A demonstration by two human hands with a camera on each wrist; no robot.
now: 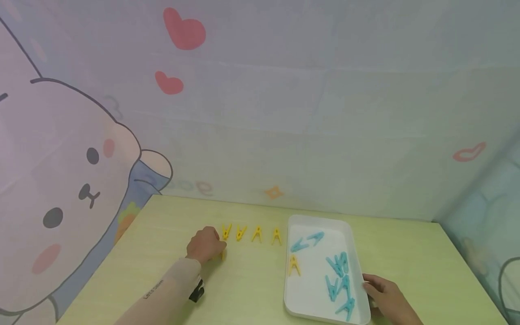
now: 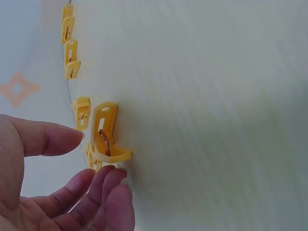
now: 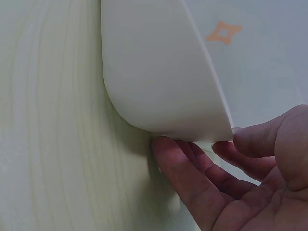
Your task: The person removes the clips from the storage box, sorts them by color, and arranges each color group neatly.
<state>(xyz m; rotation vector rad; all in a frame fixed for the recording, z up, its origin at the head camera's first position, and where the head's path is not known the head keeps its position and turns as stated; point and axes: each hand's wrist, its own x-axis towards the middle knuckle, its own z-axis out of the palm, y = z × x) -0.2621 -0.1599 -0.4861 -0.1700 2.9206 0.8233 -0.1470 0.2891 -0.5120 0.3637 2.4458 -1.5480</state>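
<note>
My left hand [image 1: 206, 245] is at the left of the table, its thumb and fingers parted around a yellow clothespin [image 2: 105, 132]. In the left wrist view gaps show between the thumb and that clothespin, and the fingers lie just below it. In the head view the hand mostly hides it. Behind, a row of yellow clothespins [image 1: 257, 234] lies on the table. My right hand [image 1: 387, 295] holds the white tray [image 3: 163, 72] at its right side, thumb at the rim and fingers against the outer wall. Inside are several blue clothespins [image 1: 331, 289] and one yellow clothespin [image 1: 294, 265].
The pale wood-grain table [image 1: 252, 289] runs back to a printed cloth [image 1: 325, 113] with hearts and a cartoon animal. A black object [image 1: 197, 291] sits at my left wrist. At the far right a dark curved line [image 1: 502, 284] shows beyond the table edge.
</note>
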